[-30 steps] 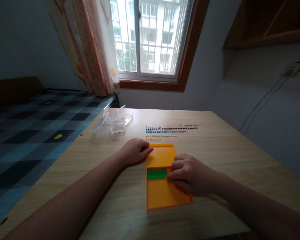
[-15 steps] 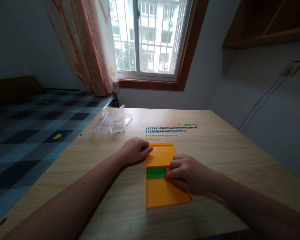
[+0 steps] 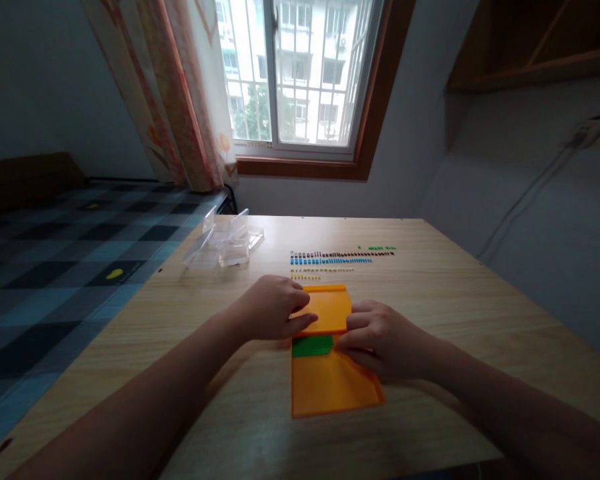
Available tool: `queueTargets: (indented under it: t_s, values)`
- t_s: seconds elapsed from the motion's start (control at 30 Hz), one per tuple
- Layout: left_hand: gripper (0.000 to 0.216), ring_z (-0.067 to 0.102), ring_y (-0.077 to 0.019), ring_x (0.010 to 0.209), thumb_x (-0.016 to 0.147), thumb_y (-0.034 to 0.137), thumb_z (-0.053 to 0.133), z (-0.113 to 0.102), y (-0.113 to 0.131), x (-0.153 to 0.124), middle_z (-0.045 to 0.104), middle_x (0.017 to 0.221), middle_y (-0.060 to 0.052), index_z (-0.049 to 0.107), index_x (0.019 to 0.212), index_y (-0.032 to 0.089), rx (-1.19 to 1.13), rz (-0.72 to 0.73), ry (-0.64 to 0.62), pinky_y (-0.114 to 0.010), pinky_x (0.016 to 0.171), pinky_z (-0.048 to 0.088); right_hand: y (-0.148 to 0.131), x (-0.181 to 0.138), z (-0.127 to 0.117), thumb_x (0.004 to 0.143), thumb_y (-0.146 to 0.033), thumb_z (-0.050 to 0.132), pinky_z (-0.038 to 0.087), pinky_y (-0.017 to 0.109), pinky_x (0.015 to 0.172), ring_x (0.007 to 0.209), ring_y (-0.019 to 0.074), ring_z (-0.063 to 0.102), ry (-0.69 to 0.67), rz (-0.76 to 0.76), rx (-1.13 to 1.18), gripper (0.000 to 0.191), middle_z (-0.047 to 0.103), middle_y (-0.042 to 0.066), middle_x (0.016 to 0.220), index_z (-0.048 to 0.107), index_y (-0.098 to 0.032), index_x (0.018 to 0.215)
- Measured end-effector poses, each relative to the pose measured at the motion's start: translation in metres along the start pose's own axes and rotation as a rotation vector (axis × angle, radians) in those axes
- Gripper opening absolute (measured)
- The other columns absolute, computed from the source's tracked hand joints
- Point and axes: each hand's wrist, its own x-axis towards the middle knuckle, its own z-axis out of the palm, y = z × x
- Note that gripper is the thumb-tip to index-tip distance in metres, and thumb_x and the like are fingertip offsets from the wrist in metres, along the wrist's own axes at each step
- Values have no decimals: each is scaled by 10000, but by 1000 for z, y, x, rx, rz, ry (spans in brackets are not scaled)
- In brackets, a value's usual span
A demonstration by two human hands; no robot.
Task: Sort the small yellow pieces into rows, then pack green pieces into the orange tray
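An orange tray lies flat on the wooden table in front of me. A flat orange lid covers its far half, and a strip of green pieces shows in the gap below it. My left hand grips the lid's left edge, thumb under and fingers curled on top. My right hand pinches the lid's right side with bent fingers and rests on the tray.
Rows of tiny dark, blue, yellow and green pieces lie beyond the tray. A clear plastic box with its lid up stands at the far left. A bed with a checked cover adjoins the table's left edge; window and curtain behind.
My left hand has shifted right and closed onto the lid's left edge. The lid has moved slightly and the green strip shows a little less. My right hand stays at the lid's right side.
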Motion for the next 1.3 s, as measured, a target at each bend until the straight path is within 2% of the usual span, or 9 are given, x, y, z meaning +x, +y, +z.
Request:
queueTargets:
  t_s: [0.13,0.33,0.73,1.3]
  values:
    - [419,564,-162,558,875,520,610,-7,17,2,642,627,-28,593,622,186,42,61,-104,-299,522,293,1,-1,2,953,-242,555,359,327,734,716,159,512,-37,-1,-28,189,657,20,787,744,-243,950]
    - [371,597,-195,558,777,543,700,-4,30,5,680,639,-53,669,657,193,32,46,-233,-316,512,303,3,-1,7,973,-267,544,354,316,703,694,153,492,-43,-6,-44,203,632,11,767,747,-256,959]
    - [285,584,-195,534,783,434,659,0,28,4,667,616,-58,662,636,190,-19,27,-221,-314,519,343,4,-2,7,975,-268,544,351,297,677,701,152,486,-3,-9,-29,210,637,20,796,745,-258,1037]
    - [299,555,-172,510,784,446,660,1,29,3,645,602,-39,642,625,194,-35,23,-196,-317,500,326,5,-2,7,975,-269,545,351,294,656,673,145,496,8,-11,-25,214,651,20,783,752,-258,1027]
